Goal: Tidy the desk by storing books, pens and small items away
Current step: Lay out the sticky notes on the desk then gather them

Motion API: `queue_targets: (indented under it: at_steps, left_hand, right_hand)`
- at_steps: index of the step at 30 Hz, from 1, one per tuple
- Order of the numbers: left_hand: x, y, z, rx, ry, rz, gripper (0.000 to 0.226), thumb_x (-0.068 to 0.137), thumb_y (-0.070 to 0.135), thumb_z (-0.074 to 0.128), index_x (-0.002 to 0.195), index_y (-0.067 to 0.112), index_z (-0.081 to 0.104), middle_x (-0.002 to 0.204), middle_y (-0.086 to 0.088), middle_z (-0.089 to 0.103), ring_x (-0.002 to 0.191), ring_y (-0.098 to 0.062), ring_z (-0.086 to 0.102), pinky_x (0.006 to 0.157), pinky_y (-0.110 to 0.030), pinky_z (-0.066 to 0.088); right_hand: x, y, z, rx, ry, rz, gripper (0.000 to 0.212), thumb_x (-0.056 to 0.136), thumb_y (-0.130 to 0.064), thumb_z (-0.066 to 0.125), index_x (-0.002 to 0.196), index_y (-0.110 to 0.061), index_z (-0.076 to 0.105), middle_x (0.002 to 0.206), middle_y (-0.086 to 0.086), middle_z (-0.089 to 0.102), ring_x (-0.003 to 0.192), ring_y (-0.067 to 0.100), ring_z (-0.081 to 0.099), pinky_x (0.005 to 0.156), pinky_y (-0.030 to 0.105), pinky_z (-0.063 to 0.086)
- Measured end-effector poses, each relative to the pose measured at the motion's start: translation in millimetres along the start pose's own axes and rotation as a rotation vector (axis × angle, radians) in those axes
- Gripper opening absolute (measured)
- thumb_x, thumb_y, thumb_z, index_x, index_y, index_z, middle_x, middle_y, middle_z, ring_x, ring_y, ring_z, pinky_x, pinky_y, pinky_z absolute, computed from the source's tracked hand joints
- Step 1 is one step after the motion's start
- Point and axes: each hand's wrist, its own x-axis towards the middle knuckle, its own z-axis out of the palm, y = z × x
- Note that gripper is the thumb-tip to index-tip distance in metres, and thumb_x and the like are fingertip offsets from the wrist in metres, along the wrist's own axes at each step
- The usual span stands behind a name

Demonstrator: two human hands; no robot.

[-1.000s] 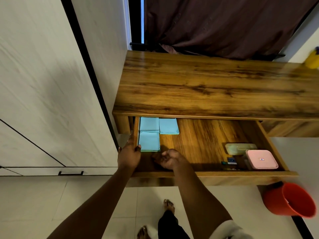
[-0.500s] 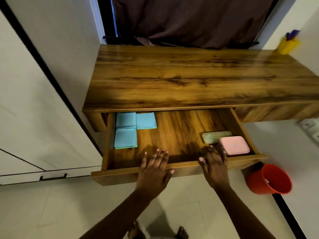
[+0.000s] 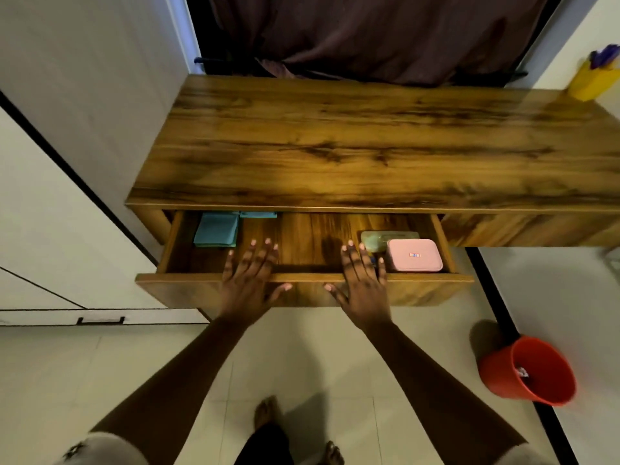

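Wood-grain counter (image 3: 335,146) overhangs its half-open drawer (image 3: 188,288), blue books (image 3: 216,229) and pink case (image 3: 414,255) stored inside. My left hand (image 3: 250,276) and right hand (image 3: 364,280) press its front, fingers straight; I judge closing is next: an even push

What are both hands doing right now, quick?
Left hand: open, fingers straight, flat on the drawer front.
Right hand: open, flat on the drawer front, holding nothing.
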Motion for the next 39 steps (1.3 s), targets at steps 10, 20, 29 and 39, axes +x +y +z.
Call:
queue_targets:
  at_steps: [10,20,29,39]
  left_hand:
    - [114,-31,-14,0.070,0.052,0.076,0.090,0.082,0.071,0.038,0.151,0.025,0.006,0.159,-0.010,0.011,0.146,-0.029,0.011,0.114,-0.056,0.006]
    - [201,-50,-23,0.148,-0.135,0.298,0.094,0.082,0.072,0.038,0.149,0.029,-0.012,0.160,-0.006,-0.006,0.146,-0.032,-0.004,0.115,-0.058,0.003]
    - [202,-51,-15,0.087,-0.099,0.290,0.093,0.078,0.073,0.043,0.150,0.032,0.000,0.160,-0.003,0.009,0.146,-0.029,0.007,0.114,-0.058,0.010]
    - [226,21,-26,-0.259,-0.235,0.014,0.100,0.060,0.087,0.009,0.148,0.039,0.012,0.159,-0.006,-0.001,0.146,-0.027,-0.010,0.114,-0.051,-0.010]
  right_hand:
    - [115,29,-7,-0.189,-0.009,-0.132,0.094,0.079,-0.056,0.057,0.150,-0.016,0.010,0.158,0.007,0.011,0.146,0.025,0.010,0.112,0.054,0.002]
    - [190,53,-14,-0.312,-0.097,-0.304,0.089,0.075,-0.061,0.061,0.147,-0.025,0.023,0.151,0.006,0.034,0.138,0.028,0.035,0.108,0.054,0.028]
    - [188,51,-11,-0.271,-0.054,-0.299,0.083,0.077,-0.062,0.058,0.145,-0.028,0.027,0.150,0.003,0.036,0.137,0.025,0.036,0.107,0.054,0.032]
    - [197,98,-40,0.206,-0.072,0.005,0.052,0.094,-0.047,0.044,0.142,-0.028,0.036,0.152,-0.004,0.031,0.141,0.014,0.025,0.114,0.033,0.018]
